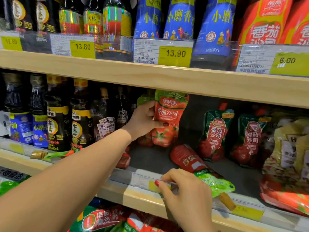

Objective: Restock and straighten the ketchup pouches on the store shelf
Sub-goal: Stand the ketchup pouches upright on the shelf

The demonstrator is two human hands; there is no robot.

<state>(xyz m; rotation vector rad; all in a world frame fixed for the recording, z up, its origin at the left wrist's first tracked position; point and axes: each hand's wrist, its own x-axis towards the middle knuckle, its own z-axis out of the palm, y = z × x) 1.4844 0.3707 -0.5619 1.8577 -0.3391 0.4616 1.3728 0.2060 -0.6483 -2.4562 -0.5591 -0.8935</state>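
Observation:
My left hand reaches into the middle shelf and grips a red ketchup pouch by its left edge, holding it upright. A second similar pouch stands just behind it, mostly hidden. Another red pouch with a green top and yellow cap lies fallen on the shelf, its cap hanging over the front edge. My right hand is at the shelf's front rail beside that fallen pouch, thumb and curled fingers pinching the clear price strip. Two dark green ketchup pouches stand further right.
Dark sauce bottles fill the shelf left of the pouches. A pouch with a gold cap lies along the left front edge. Large yellow and red bags crowd the right. More pouches sit on the shelf below; the wooden shelf board is above.

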